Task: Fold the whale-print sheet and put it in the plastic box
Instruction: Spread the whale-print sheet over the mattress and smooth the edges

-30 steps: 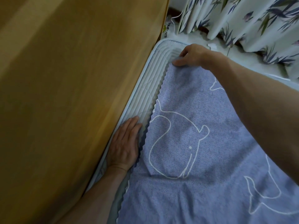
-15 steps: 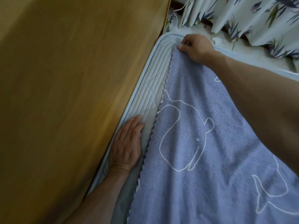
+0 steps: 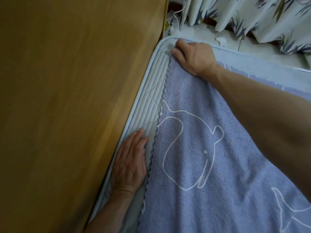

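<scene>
Pulling toward the mattress (image 3: 156, 91) corner, the sheet (image 3: 210, 148) corner was carried further by the gripping right hand (image 3: 193, 56); the left hand (image 3: 129, 163) lies flat, so folding is not yet begun.

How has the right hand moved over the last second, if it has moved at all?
Yes. The right hand, gripping the sheet corner, has moved away from the person toward the mattress corner, pulling the sheet's edge straighter along the mattress piping.
</scene>
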`<state>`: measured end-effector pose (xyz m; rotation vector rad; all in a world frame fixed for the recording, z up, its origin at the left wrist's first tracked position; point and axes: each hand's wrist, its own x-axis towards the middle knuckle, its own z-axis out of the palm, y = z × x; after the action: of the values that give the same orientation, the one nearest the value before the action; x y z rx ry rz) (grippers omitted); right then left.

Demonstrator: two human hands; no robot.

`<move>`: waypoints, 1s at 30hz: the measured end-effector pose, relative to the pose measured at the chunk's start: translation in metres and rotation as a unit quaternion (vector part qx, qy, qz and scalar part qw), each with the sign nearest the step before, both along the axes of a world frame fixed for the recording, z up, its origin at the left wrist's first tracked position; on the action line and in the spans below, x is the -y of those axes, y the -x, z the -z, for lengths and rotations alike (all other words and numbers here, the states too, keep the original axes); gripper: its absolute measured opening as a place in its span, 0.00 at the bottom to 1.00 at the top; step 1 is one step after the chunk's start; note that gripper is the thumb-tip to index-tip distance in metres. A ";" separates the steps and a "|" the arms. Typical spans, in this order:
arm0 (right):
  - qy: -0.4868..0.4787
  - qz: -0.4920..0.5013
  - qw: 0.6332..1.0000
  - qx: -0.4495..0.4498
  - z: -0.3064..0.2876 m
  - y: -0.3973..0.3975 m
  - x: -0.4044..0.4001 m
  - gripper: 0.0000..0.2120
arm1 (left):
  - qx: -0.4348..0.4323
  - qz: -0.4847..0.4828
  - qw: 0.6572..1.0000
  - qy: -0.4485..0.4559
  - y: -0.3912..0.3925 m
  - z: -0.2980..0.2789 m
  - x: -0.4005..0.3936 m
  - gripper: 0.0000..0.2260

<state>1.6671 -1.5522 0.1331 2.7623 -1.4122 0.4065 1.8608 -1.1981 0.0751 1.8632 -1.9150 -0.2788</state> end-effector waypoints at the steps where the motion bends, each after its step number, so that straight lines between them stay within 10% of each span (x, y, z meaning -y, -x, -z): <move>1: 0.002 -0.005 1.000 -0.008 -0.003 -0.001 0.000 0.22 | 0.000 0.000 1.000 0.002 0.000 0.000 0.000 0.18; 13: 0.008 0.219 0.975 -0.042 0.001 0.095 -0.030 0.21 | 0.020 -0.003 1.000 0.001 0.001 -0.004 -0.001 0.17; 30: 0.051 0.230 0.970 -0.066 -0.046 0.088 -0.056 0.25 | 0.009 -0.002 1.000 -0.014 0.001 -0.003 -0.001 0.19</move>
<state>1.5794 -1.4964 0.1792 2.2351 -1.8607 0.2608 1.8595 -1.1973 0.0780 1.8940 -1.9275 -0.2890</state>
